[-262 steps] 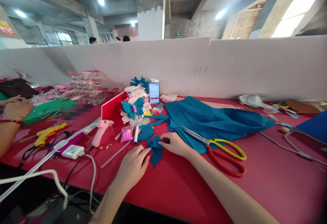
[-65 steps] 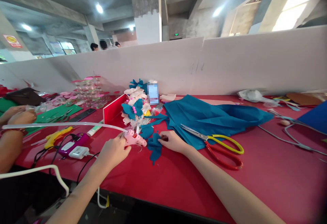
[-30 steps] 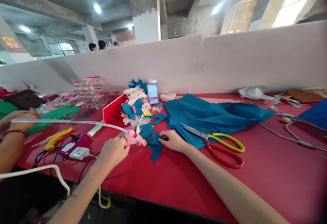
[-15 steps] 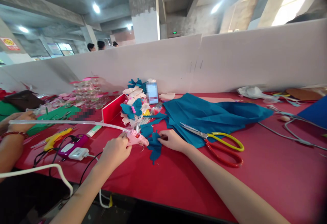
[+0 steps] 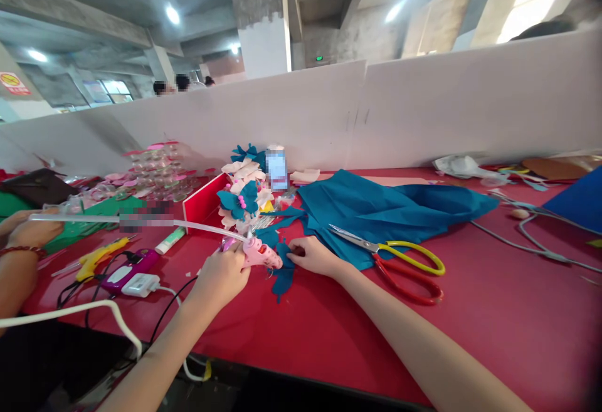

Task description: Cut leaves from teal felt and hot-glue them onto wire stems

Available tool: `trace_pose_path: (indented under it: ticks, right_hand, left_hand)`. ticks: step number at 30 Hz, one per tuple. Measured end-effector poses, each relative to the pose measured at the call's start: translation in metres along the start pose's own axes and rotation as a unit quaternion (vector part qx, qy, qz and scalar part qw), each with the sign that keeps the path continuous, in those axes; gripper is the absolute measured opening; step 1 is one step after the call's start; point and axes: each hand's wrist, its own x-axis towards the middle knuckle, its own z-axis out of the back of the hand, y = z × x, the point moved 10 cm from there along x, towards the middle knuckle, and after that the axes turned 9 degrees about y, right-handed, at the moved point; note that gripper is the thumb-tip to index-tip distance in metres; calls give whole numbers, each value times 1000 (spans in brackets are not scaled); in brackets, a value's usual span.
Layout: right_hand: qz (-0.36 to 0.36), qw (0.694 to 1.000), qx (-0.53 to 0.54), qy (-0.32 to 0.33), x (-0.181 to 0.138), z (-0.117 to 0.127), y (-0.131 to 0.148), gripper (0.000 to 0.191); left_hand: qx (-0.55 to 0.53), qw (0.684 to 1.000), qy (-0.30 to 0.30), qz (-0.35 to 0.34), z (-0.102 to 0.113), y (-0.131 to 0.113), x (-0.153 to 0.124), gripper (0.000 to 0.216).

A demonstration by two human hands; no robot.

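My left hand (image 5: 224,277) is wrapped round a pink hot glue gun (image 5: 261,253), a long clear glue stick (image 5: 197,228) trailing out of its back. The gun's nozzle end is over a blue-green fabric cutout (image 5: 283,281) on the red table; whether it touches the cloth I cannot tell. With thumb and fingers together, my right hand (image 5: 313,256) pinches the cutout's right edge. Just behind are a blue fabric flower (image 5: 241,200) with pink beads and several pale petals. Right of my right hand, scissors (image 5: 390,255) with yellow and red handles lie partly on blue-green fabric (image 5: 371,211).
A co-worker's hands (image 5: 32,230) are at the far left. Nearby lie a yellow glue gun (image 5: 101,260), a purple power strip (image 5: 132,271) and a white plug (image 5: 141,285). A phone (image 5: 276,169) stands before the white partition (image 5: 414,105). Cables (image 5: 540,242) cross the right side.
My left hand has moved the glue gun slightly right, so its nozzle end now overlaps the blue-green cutout. My right hand keeps its pinch. The whole view has shifted slightly.
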Motion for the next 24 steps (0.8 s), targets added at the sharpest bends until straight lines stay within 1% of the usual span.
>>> trace_pose_path:
  ticks: [8, 13, 18, 22, 24]
  right_hand:
    - [-4, 1000, -3, 15, 1, 3, 7, 16]
    - [-1, 1000, -5, 23, 0, 4, 11, 16]
    - [2, 1000, -12, 19, 0, 4, 9, 18]
    - [6, 1000, -17, 17, 1, 2, 7, 19]
    - [9, 1000, -18, 16, 1, 2, 6, 19]
  left_hand:
    - [-6, 1000, 4, -10, 4, -15, 5, 33]
    - [-12, 1000, 7, -16, 5, -19, 6, 34]
    - [1, 1000, 5, -18, 4, -17, 6, 32]
    - [9, 1000, -3, -14, 4, -10, 4, 30]
    - [12, 1000, 2, -9, 3, -6, 2, 30]
